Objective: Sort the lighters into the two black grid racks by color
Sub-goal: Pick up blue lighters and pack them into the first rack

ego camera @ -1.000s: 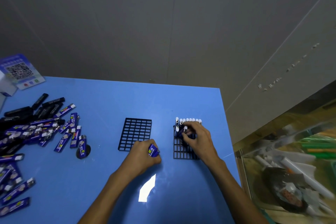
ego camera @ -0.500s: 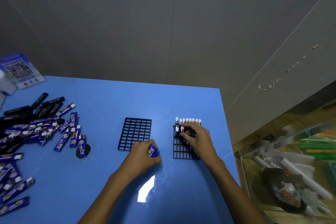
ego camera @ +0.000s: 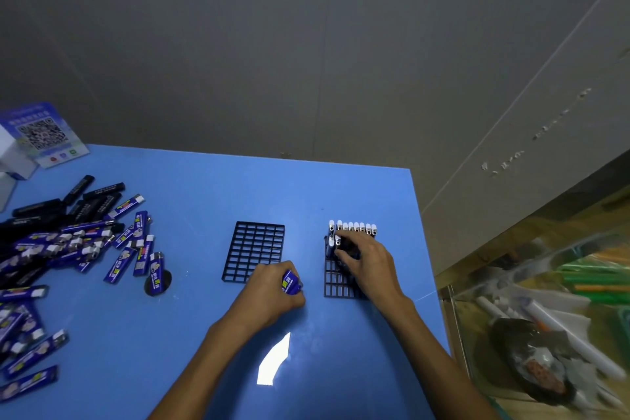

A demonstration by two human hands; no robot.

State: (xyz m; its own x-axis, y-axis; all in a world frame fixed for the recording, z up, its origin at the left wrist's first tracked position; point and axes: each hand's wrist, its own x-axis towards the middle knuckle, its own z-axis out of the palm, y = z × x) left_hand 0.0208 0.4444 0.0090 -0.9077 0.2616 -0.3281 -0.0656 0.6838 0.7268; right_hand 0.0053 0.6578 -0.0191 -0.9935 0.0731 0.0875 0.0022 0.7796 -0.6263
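Right hand (ego camera: pixel 366 261) fingers curled over lighters in right rack (ego camera: pixel 335 285), whether gripping one cannot tell. Left hand (ego camera: pixel 272 297) grips spare blue lighter (ego camera: pixel 290 282) beside empty left rack (ego camera: pixel 254 251). Seat upright, next free cell.

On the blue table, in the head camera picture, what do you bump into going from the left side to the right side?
Pile of loose lighters → empty left rack → left hand gripping a blue lighter → right rack with a row of lighters, right hand on it.
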